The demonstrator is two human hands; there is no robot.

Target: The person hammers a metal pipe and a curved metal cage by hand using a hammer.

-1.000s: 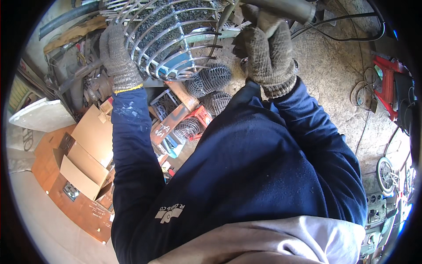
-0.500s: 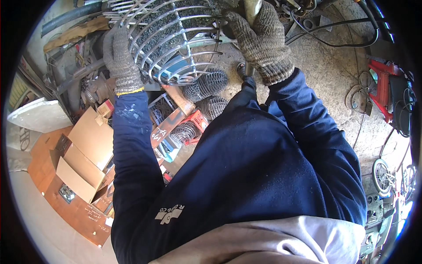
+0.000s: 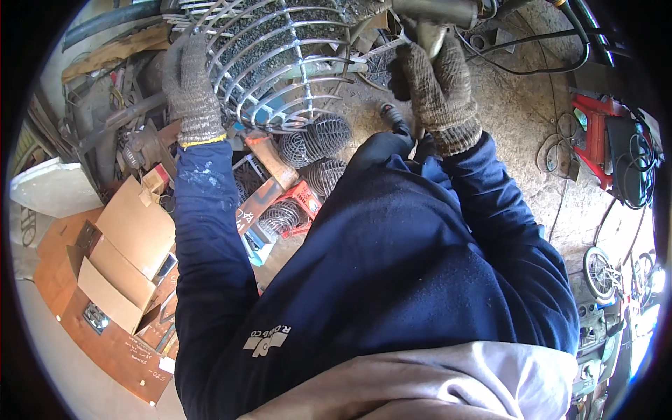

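Observation:
A cage of curved, shiny metal rods (image 3: pixel 297 52) fills the top of the view, left of centre. My left hand (image 3: pixel 194 94), in a grey-brown knitted glove, grips its left edge; part of the fingers is hidden. My right hand (image 3: pixel 437 87), gloved alike, is closed round the pale handle of a hammer (image 3: pixel 437 10). The hammer has a thick, cylindrical metal head, held right of the cage and apart from it. Behind the rods lies a dark, rough surface.
Several dark wire baskets (image 3: pixel 315 138) stand below the cage, one by a red crate (image 3: pixel 306 199). Open cardboard boxes (image 3: pixel 133 234) lie at the left. Black cables (image 3: pixel 532 70) cross the concrete floor (image 3: pixel 518 112). A red stand (image 3: pixel 593 136) is at the right.
My right hand has moved right and slightly down with the hammer, bringing its head into view. My left hand stays on the cage. The view has shifted a little.

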